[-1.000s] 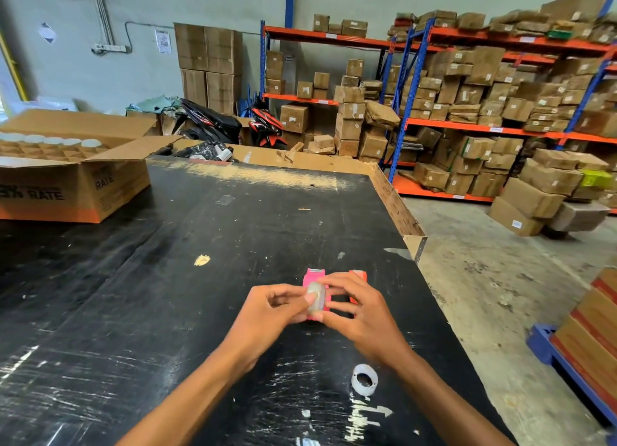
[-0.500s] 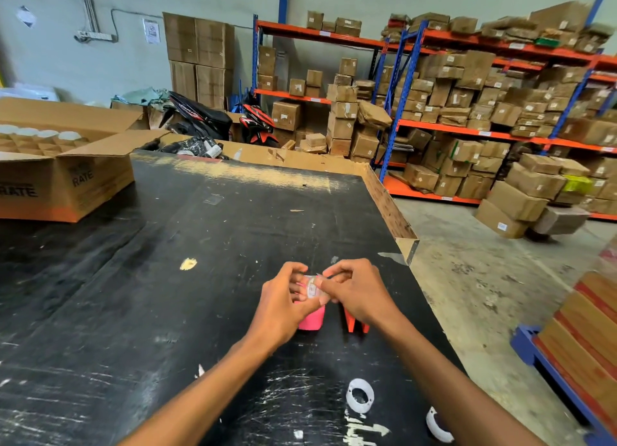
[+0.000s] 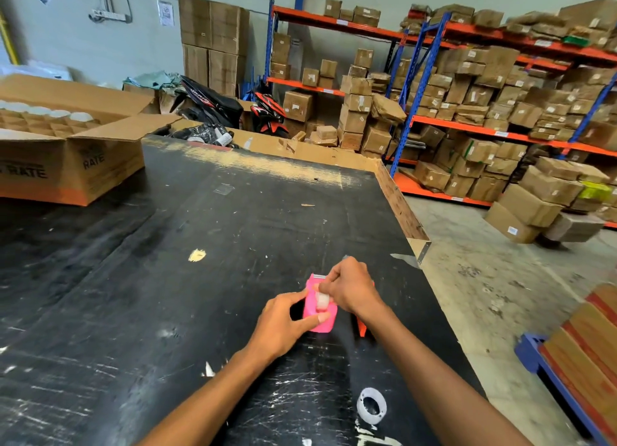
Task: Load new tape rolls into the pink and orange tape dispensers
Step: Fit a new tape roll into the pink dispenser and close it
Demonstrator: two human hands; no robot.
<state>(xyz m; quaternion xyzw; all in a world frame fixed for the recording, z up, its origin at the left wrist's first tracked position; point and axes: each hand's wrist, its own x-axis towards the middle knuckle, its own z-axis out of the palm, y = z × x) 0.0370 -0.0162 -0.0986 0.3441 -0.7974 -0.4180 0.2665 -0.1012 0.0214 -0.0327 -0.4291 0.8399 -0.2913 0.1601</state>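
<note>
Wide black scuffed table lies free to the left; the left hand pinches the pink plastic tape dispenser steady while the right hand presses a small clear tape roll into it. So pink is mid-loading, I'd say; the orange tape dispenser, just beside, waits near the table's right edge.

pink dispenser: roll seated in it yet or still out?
Partly in, not clearly seated. The clear roll sits in the pink dispenser slot with the right hand pinching its top; the left hand steadies the body.
</note>
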